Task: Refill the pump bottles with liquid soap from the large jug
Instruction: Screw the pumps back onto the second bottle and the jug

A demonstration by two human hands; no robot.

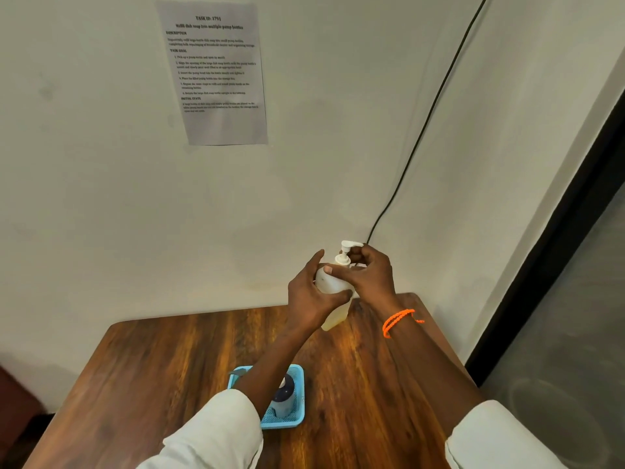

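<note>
At the far edge of the desk (pixel 169 367), close to the wall, you hold 1 white pump bottle (pixel 333 292) raised clear of the wood, tilted a little. Your left hand (pixel 313 297) wraps the body of the bottle from the left, thumb across the front. Your right hand (pixel 367 274) is closed around the neck, fingers curled at the collar just under the pump head (pixel 350 247), which points right. A little yellowish liquid shows low in the bottle, so it looks nearly empty.

By my reading you are at the pump step: either unscrewing the head to open the mouth or screwing it on. With so little soap inside, opening seems likelier, but I cannot tell the turning direction from this view.

The large jug is not in view, so I cannot say where it stands. Near you, a blue basket (pixel 297 419) sits on the desk with 1 dark-topped bottle (pixel 284 397) upright inside, partly hidden by your left forearm.

If you are opening it, the next move calls for a firm left grip while the right turns the collar free, then a straight lift so the dip tube clears the mouth without dripping. Set the bottle upright on the desk before you reach for the jug.
</note>
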